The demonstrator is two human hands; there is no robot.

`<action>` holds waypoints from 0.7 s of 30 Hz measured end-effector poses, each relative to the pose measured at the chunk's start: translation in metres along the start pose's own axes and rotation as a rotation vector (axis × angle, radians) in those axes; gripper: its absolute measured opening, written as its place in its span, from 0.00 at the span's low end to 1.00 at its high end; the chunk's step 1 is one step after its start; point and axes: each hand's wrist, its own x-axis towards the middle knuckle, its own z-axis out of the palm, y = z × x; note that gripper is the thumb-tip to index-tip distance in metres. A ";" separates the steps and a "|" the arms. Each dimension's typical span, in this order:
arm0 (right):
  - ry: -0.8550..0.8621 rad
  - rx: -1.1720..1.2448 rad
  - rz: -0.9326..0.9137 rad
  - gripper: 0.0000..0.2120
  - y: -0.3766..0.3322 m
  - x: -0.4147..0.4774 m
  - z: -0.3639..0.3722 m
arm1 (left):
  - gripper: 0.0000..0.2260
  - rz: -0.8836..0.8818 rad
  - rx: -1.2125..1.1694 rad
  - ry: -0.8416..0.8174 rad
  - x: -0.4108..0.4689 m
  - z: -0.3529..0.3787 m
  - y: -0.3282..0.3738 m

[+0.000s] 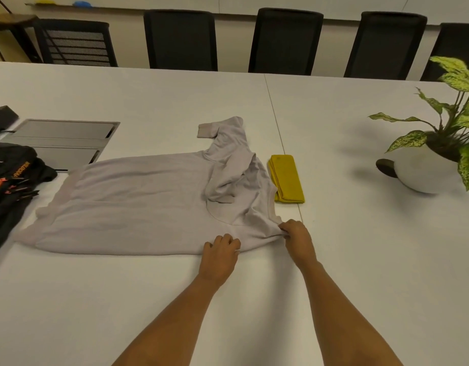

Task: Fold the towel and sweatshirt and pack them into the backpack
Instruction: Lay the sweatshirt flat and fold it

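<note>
A pale lilac sweatshirt lies spread sideways on the white table, its hem to the left and its collar to the right. One sleeve is folded across the chest; the other runs toward the far side. My left hand grips the near edge of the sweatshirt by the shoulder. My right hand pinches the fabric near the collar. A folded yellow towel lies just right of the collar. The black backpack with orange trim sits at the left edge, partly out of view.
A grey metal cable hatch is set into the table behind the sweatshirt. A potted plant in a white round pot stands at the right. Black office chairs line the far side of the table.
</note>
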 end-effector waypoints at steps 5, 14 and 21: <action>0.275 0.051 0.448 0.14 -0.014 0.003 -0.002 | 0.10 0.004 -0.104 -0.027 0.001 0.004 -0.007; 0.044 0.246 0.172 0.21 -0.081 0.030 0.015 | 0.19 -0.162 -0.159 0.159 0.019 -0.008 -0.054; 0.047 -0.222 0.191 0.18 -0.047 0.027 0.020 | 0.37 -0.366 -0.067 -0.154 0.006 0.013 -0.093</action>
